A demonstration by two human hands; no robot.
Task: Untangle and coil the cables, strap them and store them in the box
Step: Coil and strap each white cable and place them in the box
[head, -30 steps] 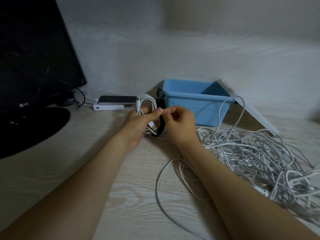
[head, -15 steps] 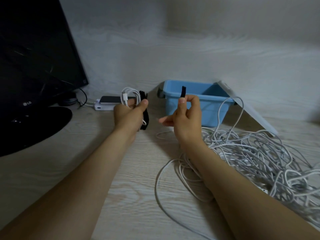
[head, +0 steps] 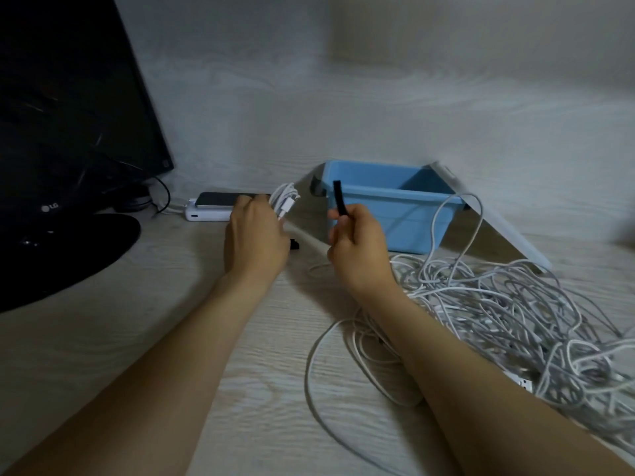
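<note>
Step in hand: strapping one coiled cable before it goes into the box.
Left hand (head: 256, 240): its grip is closed around the white coil (head: 283, 201), with the loops and a plug sticking up above the knuckles; the hand is raised just over the counter (head: 103, 338).
Right hand (head: 357, 247): fingers pinch the black strap (head: 340, 199), which stands upright out of the fist; hand and coil are apart, with a gap between them.
Second strap end: a small black piece (head: 294, 244) shows just beside the left hand, low down; whether it is part of the same strap I cannot tell.
Doing it well: I judge the strap should cross the coil at mid-length, be pulled snug, and be pressed onto itself while the left hand squeezes the loops so none springs free.
Risk: the loose plug end could slip out if the wrap sits too near one end.
Box (head: 388, 209): blue, open, behind the hands, its lid (head: 494, 221) leaning against the right side.
Remaining work: a large tangle of white cables (head: 515, 317) lies on the counter to the right, unsorted.
</note>
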